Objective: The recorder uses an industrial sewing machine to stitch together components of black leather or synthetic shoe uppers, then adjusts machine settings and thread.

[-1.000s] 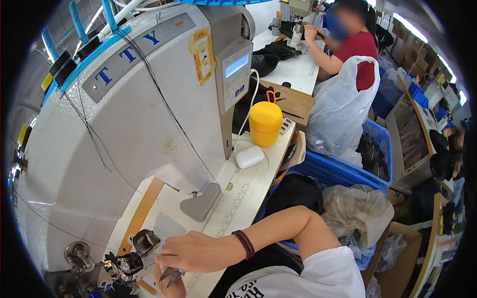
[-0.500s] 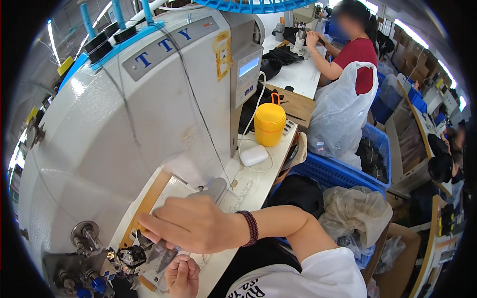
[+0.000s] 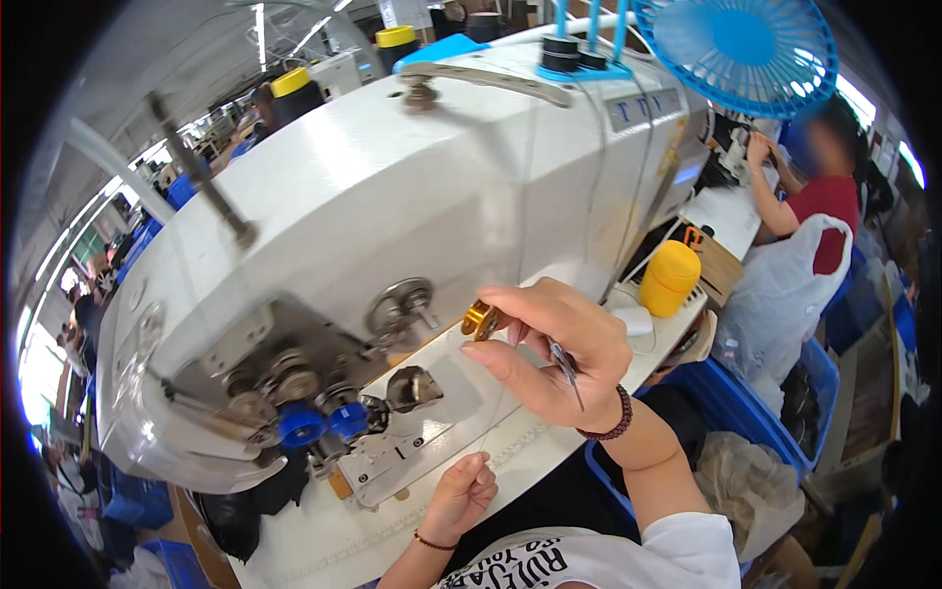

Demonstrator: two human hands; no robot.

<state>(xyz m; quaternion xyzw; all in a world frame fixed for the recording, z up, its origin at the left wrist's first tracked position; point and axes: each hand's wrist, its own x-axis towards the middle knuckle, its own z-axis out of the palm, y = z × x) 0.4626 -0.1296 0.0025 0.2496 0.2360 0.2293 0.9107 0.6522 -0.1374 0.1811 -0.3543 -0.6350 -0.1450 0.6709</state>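
Here, the right hand [image 3: 559, 358] pinches a small round gold metal bobbin [image 3: 480, 319] at its fingertips, just right of the white sewing machine's silver tension knob [image 3: 402, 306], slim metal tweezers [image 3: 566, 368] tucked in the palm, while the left hand [image 3: 459, 493] sits loosely curled below, nothing visibly in it.

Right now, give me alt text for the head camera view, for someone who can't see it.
A person's right hand is raised in front of a large white industrial sewing machine, pinching a small gold metal bobbin with thin metal tweezers tucked in the same hand. The left hand is curled low by the machine's needle area. A yellow plastic jar stands behind.
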